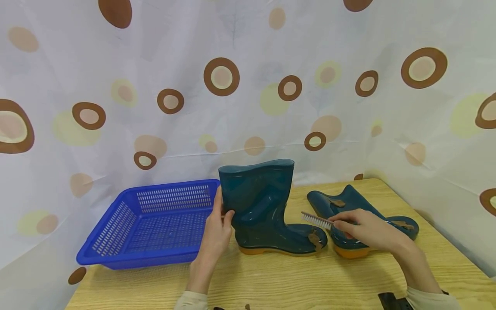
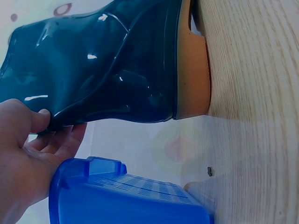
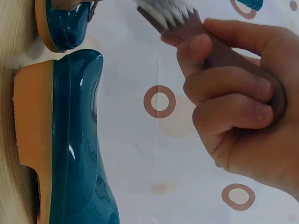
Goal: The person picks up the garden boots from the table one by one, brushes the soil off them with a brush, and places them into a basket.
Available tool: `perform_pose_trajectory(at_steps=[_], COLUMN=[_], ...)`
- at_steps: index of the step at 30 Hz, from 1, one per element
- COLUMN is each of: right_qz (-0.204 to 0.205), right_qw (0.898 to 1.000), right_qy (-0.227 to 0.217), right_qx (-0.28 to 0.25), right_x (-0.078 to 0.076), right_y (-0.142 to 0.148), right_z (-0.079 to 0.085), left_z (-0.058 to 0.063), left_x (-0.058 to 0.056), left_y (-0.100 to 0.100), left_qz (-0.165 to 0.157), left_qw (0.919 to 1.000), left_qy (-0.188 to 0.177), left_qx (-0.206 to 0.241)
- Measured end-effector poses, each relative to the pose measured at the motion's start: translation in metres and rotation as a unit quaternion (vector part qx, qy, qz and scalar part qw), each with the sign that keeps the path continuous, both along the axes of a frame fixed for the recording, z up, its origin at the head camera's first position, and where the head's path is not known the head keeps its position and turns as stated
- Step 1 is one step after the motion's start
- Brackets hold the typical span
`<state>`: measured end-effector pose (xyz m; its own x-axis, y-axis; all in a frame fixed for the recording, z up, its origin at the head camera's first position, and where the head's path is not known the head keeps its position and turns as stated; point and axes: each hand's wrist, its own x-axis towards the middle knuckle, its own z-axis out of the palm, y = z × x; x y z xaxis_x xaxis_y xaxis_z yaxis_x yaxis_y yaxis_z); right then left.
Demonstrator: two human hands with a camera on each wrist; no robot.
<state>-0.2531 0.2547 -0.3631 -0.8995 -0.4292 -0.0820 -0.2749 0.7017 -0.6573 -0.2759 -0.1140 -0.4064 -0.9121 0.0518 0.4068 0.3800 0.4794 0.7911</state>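
Observation:
A dark teal rubber boot (image 1: 257, 206) with an orange sole stands upright on the table. My left hand (image 1: 217, 232) holds it at the back of the shaft, thumb on the near side; in the left wrist view the thumb and fingers pinch the boot. A brown, mud-like patch (image 1: 315, 239) marks its toe. My right hand (image 1: 368, 228) grips a small brush by its handle, fingers curled round it. The brush's white bristles (image 1: 319, 221) are above the toe, apart from it. A second teal boot (image 1: 358, 204), also with brown patches, sits behind and below my right hand.
To the left, a blue perforated plastic basket (image 1: 170, 232) sits on the wooden table (image 1: 263, 284), close to my left hand. A white patterned sheet (image 1: 248, 116) hangs behind and at the sides. A small dark crumb (image 2: 210, 171) lies on the tabletop.

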Motion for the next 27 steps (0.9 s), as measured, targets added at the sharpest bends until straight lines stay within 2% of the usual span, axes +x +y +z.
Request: perform_pose_trajectory(at_steps=[3,6,10,16,27], right_qz=[-0.036,-0.048,-0.036,-0.009,0.038], right_qw=[0.999,0.996,0.997,0.999,0.998], right_qy=[0.028,0.044,0.025,-0.035,-0.04], right_qx=[0.027,0.063,0.071,0.036,0.023], right_x=[-0.002,-0.005,-0.007,-0.008,-0.006], right_y=[-0.002,-0.005,-0.009,-0.001,0.011], right_z=[-0.004,-0.01,-0.016,-0.017,-0.012], left_z=[0.0,0.0,0.0,0.001,0.001], left_x=[-0.001,-0.001,-0.001,0.0,0.001], left_y=[0.0,0.0,0.0,0.0,0.001], left_qz=[0.002,0.002,0.001,0.001,0.007], left_qw=[1.0,1.0,1.0,0.9999,0.9999], left_qy=[0.0,0.001,0.002,-0.012,-0.008], left_qx=[0.001,0.001,-0.004,0.003,-0.002])
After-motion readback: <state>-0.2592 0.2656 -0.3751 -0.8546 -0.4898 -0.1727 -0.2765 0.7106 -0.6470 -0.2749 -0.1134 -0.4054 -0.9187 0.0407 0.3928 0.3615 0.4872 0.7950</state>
